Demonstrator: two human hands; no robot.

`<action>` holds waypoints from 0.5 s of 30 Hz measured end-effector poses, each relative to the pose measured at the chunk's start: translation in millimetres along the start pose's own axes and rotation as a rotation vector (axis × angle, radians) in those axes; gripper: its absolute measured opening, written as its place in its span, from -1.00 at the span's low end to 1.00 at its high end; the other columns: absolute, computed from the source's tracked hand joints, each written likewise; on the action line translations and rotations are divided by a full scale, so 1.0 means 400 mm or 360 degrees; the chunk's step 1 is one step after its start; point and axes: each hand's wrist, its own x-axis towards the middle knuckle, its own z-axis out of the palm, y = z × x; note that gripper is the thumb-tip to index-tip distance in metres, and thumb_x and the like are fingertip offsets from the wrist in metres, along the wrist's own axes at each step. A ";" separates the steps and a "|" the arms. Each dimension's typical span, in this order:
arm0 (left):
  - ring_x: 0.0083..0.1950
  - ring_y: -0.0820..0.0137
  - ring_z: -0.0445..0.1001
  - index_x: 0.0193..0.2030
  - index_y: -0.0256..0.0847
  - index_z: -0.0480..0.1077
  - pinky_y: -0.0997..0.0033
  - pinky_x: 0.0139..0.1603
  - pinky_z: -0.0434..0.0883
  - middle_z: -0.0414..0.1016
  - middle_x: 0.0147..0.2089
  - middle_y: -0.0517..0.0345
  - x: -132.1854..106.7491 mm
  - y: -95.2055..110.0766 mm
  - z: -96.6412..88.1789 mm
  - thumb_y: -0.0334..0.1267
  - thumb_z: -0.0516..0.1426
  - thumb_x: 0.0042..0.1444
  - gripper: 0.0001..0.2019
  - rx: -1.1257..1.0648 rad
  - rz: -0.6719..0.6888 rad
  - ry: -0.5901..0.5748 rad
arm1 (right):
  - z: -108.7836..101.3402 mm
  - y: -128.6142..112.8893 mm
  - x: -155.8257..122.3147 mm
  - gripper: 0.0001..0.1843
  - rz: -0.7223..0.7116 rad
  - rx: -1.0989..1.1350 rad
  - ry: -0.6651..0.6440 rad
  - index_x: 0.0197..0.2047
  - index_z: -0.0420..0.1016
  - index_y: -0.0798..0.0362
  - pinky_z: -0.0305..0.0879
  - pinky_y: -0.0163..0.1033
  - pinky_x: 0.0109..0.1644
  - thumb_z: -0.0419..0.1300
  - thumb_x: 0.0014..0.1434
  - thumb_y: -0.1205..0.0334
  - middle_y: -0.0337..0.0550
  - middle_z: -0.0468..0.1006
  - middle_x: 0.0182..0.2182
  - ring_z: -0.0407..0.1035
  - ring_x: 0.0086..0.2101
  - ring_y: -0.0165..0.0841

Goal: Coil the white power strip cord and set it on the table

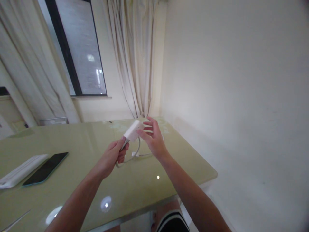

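1. A glossy pale-green bench point(84, 138) stands below a window point(79, 45) cut off above.
2. Over it, between both hands, is a white rectangular plastic block point(131, 130), its markings illegible.
3. Left hand point(117, 153): grip closed at its near end, by a thin grey cable point(139, 146).
4. Right hand point(154, 138): grip partly open at the far end, contact unclear.

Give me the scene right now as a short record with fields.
Left hand: gripping the white power strip at its cable end
Right hand: thumb and curved fingers at the strip's far end; firmness of contact unclear
Cable: looping below the strip
Surface: glossy greenish table
Left side: dark-screened phone beside a long white object
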 end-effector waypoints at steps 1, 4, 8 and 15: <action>-0.61 0.58 -0.16 -0.48 -0.14 0.24 0.53 -0.63 -0.06 -0.09 -0.60 0.47 0.006 0.015 -0.005 0.45 0.25 -0.02 -0.36 0.0038 -0.0027 -0.0007 | 0.001 -0.013 0.004 -0.13 -0.0264 -0.0285 -0.0054 0.41 0.27 -0.07 0.35 0.08 0.28 0.46 0.14 -0.10 0.11 0.42 0.31 0.39 0.22 -0.09; -0.61 0.53 -0.08 -0.51 -0.14 0.26 0.48 -0.62 -0.09 0.02 -0.61 0.37 0.031 0.060 -0.019 0.41 0.19 0.07 -0.39 0.0346 0.0063 0.0054 | 0.008 -0.053 0.013 -0.21 -0.0885 -0.1137 -0.0358 0.40 0.35 -0.16 -0.14 0.22 0.53 0.49 0.18 -0.05 0.03 0.24 0.48 0.03 0.46 0.01; -0.52 0.40 0.18 -0.61 -0.17 0.30 0.43 -0.54 0.08 0.26 -0.59 0.17 0.076 0.117 -0.026 0.24 0.09 0.22 -0.43 0.0926 0.0442 0.0129 | 0.039 -0.065 0.060 -0.36 -0.0922 -0.1661 -0.0811 0.39 0.34 0.04 0.22 0.10 0.34 0.35 0.35 0.00 0.12 0.61 0.15 0.44 0.18 -0.05; -0.43 0.34 0.36 -0.41 -0.17 0.53 0.44 -0.44 0.26 0.49 -0.47 0.11 0.150 0.146 -0.080 0.17 0.14 0.27 -0.54 0.0968 0.0769 0.0137 | 0.029 -0.001 0.167 -0.72 -0.0500 -0.1531 -0.0594 -0.01 0.58 0.04 0.36 -0.18 -0.08 0.13 0.51 0.06 0.01 0.70 -0.09 0.57 -0.12 -0.19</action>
